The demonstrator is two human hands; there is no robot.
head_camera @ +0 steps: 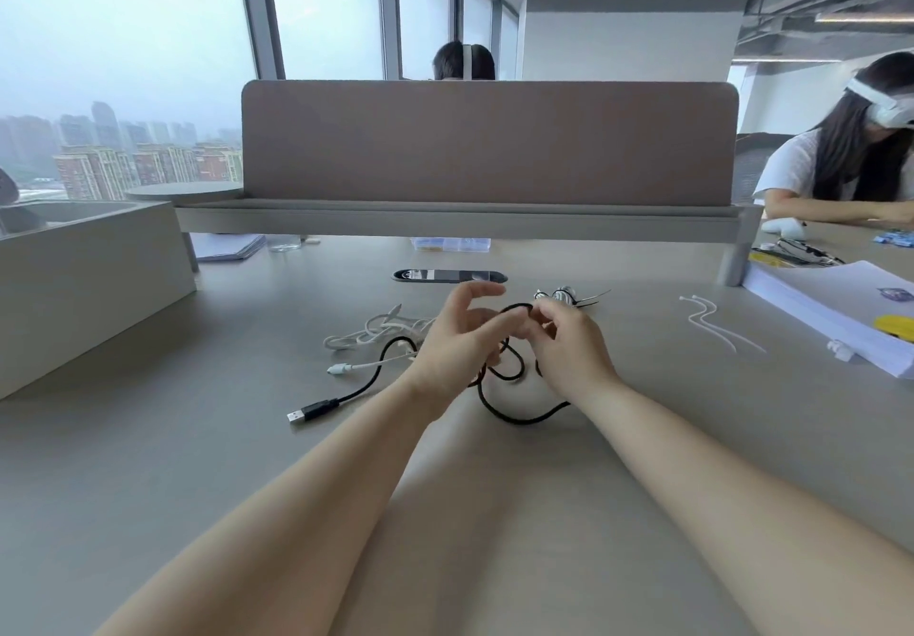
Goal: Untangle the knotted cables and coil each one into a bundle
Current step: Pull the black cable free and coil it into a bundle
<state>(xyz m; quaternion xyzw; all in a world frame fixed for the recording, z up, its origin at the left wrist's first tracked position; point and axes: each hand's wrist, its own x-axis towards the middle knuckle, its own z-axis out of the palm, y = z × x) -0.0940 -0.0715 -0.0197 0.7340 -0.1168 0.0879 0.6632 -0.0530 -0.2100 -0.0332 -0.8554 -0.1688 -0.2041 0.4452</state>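
We see right hand (569, 348) pinching a black cable (514, 419) loop; left hand (457, 343) fingers spread against it, grip unclear. Tangled white cable (371, 331) lies left.

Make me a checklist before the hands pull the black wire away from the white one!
1. Right hand pinches the black cable: ok.
2. Left hand gripping too: not ok, fingers spread.
3. Black cable free of the white cable: not ok, they cross.
4. USB plug lying loose on the table: ok.
5. Zip ties waiting nearby: ok.
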